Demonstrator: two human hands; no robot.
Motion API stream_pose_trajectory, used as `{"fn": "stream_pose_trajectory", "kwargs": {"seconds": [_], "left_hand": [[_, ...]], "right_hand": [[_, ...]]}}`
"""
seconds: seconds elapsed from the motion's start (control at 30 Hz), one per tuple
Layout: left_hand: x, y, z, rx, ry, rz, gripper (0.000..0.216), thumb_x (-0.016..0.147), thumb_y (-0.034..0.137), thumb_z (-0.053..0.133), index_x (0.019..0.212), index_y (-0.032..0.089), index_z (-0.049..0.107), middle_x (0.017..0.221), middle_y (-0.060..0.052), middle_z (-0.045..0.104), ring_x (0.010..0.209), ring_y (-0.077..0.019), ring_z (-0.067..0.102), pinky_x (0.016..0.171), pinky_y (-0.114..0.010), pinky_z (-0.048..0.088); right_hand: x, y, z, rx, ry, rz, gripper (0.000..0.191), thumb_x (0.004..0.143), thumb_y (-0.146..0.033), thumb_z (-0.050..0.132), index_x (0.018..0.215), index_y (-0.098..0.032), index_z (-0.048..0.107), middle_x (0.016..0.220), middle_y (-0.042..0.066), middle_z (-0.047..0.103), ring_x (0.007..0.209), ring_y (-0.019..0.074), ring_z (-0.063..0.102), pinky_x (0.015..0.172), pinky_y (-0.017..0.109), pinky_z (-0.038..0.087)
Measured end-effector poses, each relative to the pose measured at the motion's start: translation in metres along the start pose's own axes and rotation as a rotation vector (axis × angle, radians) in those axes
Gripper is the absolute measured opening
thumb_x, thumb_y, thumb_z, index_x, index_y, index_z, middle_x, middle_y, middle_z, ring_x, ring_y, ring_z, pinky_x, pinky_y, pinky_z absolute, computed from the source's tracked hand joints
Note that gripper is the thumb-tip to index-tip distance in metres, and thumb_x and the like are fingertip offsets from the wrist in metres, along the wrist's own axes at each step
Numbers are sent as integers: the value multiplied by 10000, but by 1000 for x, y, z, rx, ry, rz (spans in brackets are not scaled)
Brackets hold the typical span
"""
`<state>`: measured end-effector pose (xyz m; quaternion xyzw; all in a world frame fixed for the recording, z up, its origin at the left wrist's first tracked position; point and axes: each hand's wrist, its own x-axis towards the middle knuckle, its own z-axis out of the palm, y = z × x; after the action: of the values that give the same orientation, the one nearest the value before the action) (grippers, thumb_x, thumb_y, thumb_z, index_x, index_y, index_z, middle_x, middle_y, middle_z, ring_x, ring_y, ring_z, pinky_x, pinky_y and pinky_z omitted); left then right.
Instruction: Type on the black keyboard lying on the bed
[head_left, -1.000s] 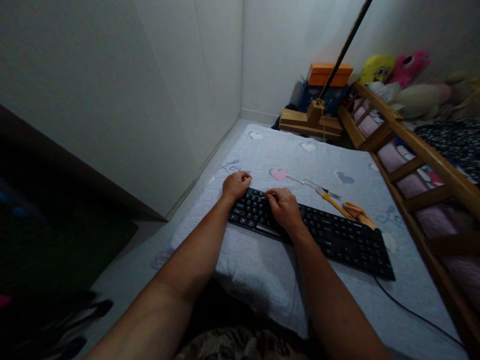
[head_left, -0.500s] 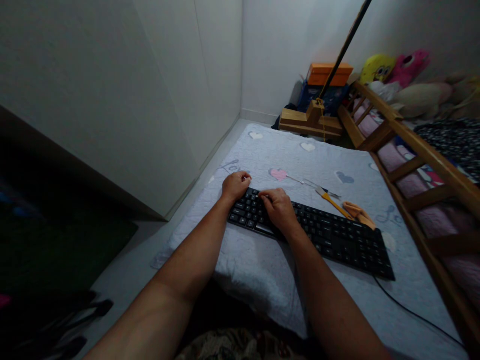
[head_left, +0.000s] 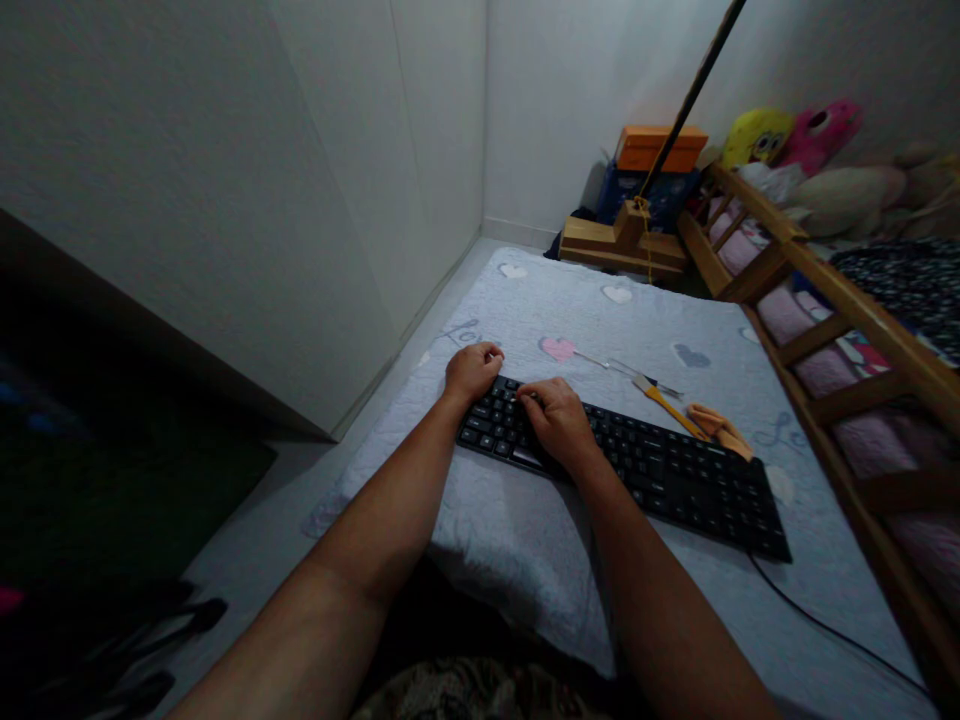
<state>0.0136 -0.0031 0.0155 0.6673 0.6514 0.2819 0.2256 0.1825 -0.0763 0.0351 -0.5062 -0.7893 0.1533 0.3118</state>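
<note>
A black keyboard lies slantwise on the quilted cover. My left hand is closed at the keyboard's far left corner, fingers curled inward; whatever they hold, if anything, is too small to make out. Over the left half of the keys, my right hand is closed with thumb and fingers drawn together, and its fingertips point at the upper key rows. What sits in that pinch is hidden. Behind the keyboard are a brush with an orange handle, a thin metal tool, dark-handled tweezers-like tool and a folded orange cloth.
The keyboard's black cable runs to the lower right. A wooden bed rail borders the right side, with plush toys beyond. A pole on a wooden base and an orange box stand behind. A pale cabinet rises at left.
Almost nothing differs. Both hands keep their places at the keyboard, and the right fingers have shifted only very slightly.
</note>
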Motion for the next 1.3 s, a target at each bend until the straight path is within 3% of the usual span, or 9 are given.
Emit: {"fn": "stream_pose_trajectory", "kwargs": {"seconds": [1.3], "left_hand": [[0,0,0,7,4,-14,275,827,315,518,952,205,736,860,-24,720,762,-152,605,669,-243,414]], "right_hand": [[-2,2,-7,1,-24,2,171,868,-150,539,864,-209,699,884,65,715,878,230,590,832,364,437]]}}
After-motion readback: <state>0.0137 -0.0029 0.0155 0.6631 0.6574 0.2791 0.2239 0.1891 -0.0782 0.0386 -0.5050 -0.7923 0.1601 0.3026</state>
